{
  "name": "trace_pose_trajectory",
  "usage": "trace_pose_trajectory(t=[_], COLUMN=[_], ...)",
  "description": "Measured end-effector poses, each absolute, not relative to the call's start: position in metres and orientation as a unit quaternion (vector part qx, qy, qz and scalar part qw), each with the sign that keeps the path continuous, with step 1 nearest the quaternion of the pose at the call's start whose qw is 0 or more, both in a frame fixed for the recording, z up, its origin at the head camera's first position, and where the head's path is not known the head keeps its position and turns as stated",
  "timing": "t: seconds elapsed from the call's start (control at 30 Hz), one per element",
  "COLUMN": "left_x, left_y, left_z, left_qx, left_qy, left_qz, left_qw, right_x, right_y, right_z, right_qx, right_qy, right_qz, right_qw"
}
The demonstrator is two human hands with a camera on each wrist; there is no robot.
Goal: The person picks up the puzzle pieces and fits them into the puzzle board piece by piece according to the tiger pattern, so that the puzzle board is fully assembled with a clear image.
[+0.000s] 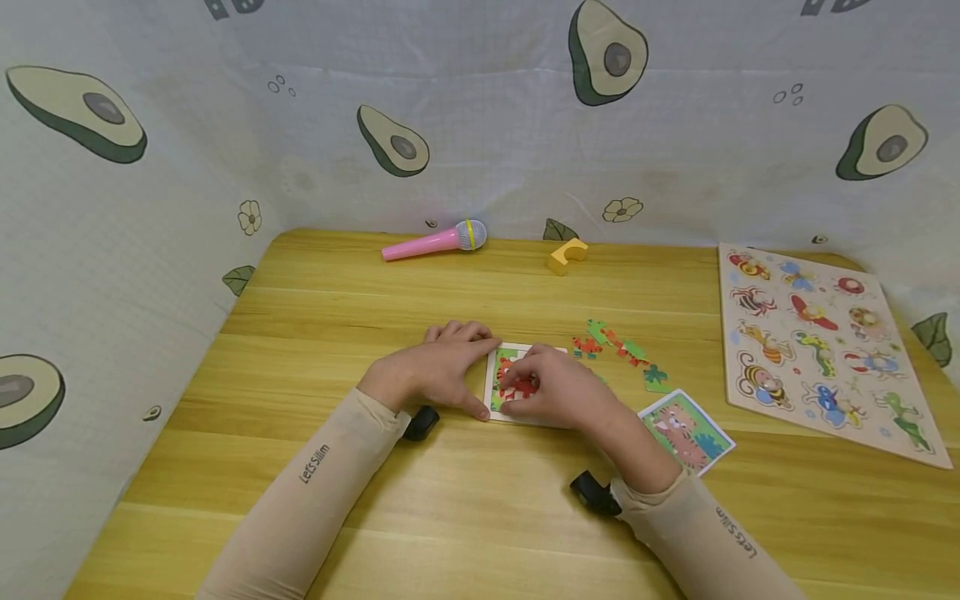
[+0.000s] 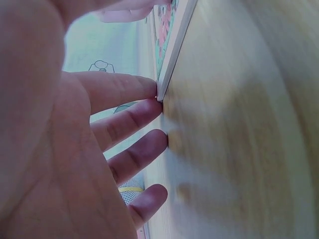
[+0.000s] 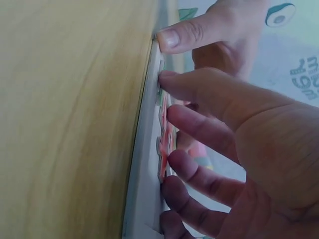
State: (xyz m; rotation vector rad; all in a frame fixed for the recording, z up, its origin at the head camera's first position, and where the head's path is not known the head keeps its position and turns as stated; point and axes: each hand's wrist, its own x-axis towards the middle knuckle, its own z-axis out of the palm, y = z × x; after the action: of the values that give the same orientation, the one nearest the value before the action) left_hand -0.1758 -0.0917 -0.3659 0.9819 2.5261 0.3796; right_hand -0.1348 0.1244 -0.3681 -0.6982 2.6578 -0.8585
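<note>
right hand (image 1: 567, 388) on pieces (image 1: 505, 365) in tray (image 1: 490, 379)

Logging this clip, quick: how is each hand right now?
Left hand: open, touching the puzzle board.
Right hand: open, touching puzzle pieces.

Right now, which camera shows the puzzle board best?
The head view: it shows the puzzle board from above, though the right hand covers part. The left wrist view catches only a corner and narrow slice; the right wrist view shows it nearly edge-on, with pieces near the fingers.
</note>
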Motion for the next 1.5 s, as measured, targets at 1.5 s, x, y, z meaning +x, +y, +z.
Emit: trace_pose_trajectory(t=[1.5], left_x=[-0.176], left_y=[-0.091], left_z=[-0.365], left_qx=[0.342], left_qy=[0.905], left_qz=[0.141], left_qw=[0.211], right_x=[-0.152], right_y=[0.163], right_z=[-0.344], right_qx=[-0.196], right_qy=[0.907], right_qz=[-0.339], right_qw=[0.152])
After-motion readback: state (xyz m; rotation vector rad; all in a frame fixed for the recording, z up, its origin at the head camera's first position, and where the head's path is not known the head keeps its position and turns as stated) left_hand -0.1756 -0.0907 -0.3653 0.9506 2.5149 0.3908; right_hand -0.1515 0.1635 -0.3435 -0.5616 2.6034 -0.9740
